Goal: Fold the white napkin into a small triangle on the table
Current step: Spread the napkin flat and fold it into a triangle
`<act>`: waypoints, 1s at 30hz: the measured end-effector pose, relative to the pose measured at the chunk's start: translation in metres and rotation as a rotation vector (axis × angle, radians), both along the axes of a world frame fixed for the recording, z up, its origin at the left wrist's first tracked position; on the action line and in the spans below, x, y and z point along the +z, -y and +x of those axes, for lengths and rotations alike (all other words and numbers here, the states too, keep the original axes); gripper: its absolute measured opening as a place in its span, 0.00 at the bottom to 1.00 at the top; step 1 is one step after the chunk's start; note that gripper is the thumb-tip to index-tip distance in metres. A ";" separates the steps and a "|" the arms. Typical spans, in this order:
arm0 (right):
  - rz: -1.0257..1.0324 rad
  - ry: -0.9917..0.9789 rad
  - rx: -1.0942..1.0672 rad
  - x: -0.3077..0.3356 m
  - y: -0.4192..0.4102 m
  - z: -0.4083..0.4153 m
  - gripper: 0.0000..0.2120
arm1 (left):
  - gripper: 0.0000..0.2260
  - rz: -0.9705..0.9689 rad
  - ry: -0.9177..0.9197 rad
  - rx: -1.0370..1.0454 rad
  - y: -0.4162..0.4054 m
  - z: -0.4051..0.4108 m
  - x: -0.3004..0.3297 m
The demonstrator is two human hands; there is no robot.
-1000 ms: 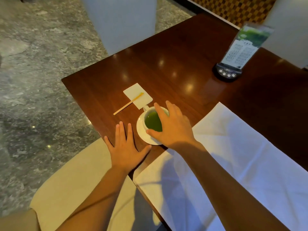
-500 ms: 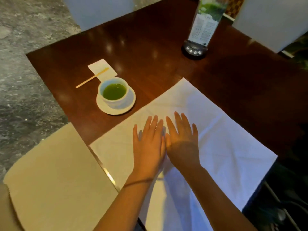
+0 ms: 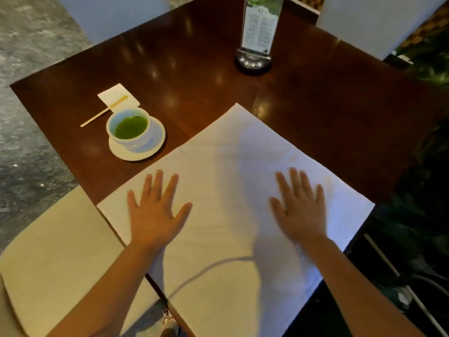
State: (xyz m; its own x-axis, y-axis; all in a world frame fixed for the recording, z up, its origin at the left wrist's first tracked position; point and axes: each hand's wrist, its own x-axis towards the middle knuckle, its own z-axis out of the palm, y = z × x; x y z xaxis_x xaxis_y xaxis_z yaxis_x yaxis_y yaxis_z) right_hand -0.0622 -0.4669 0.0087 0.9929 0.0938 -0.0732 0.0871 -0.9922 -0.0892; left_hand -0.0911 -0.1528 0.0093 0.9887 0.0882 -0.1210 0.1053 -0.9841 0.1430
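Head view. White napkin (image 3: 233, 181) lies unfolded and flat on the dark wooden surface (image 3: 194, 76), its near edge hanging over the surface's front corner. Left hand (image 3: 155, 210) and right hand (image 3: 300, 207) rest palm-down on the cloth, well apart, fingers spread, gripping nothing. Left of the napkin: white cup of green tea (image 3: 130, 130) on a white saucer (image 3: 155, 147); behind it, a wooden stirrer (image 3: 103, 114) lying across a small white paper square (image 3: 119, 94). Far side: upright menu stand (image 3: 258, 35) on a black button base.
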 end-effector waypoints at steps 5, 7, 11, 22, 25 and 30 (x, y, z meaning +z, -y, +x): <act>-0.050 -0.044 -0.039 0.004 0.071 0.003 0.32 | 0.33 0.005 0.003 0.022 -0.032 -0.009 0.002; -0.072 -0.064 -0.073 0.004 0.090 0.006 0.33 | 0.34 -0.004 0.000 0.001 -0.037 -0.008 0.002; -0.070 -0.031 -0.228 0.009 0.079 -0.001 0.34 | 0.32 -0.110 0.050 0.077 -0.020 -0.012 0.006; 0.075 -0.024 0.165 -0.002 -0.060 -0.120 0.28 | 0.25 -0.098 0.046 -0.155 0.114 -0.104 -0.007; 0.028 -0.052 0.245 -0.001 -0.038 -0.120 0.32 | 0.30 -0.052 0.017 -0.205 0.094 -0.109 -0.010; -0.072 -0.096 0.175 0.007 0.008 -0.110 0.35 | 0.38 0.002 -0.023 -0.203 0.068 -0.111 -0.007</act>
State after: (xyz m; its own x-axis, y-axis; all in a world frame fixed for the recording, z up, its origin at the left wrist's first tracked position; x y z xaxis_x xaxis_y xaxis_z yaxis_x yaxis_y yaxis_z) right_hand -0.1718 -0.4754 0.0154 0.9502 0.2548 -0.1796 0.2528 -0.9669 -0.0346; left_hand -0.2022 -0.2207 0.0024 0.9832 -0.1119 -0.1441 -0.0916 -0.9858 0.1411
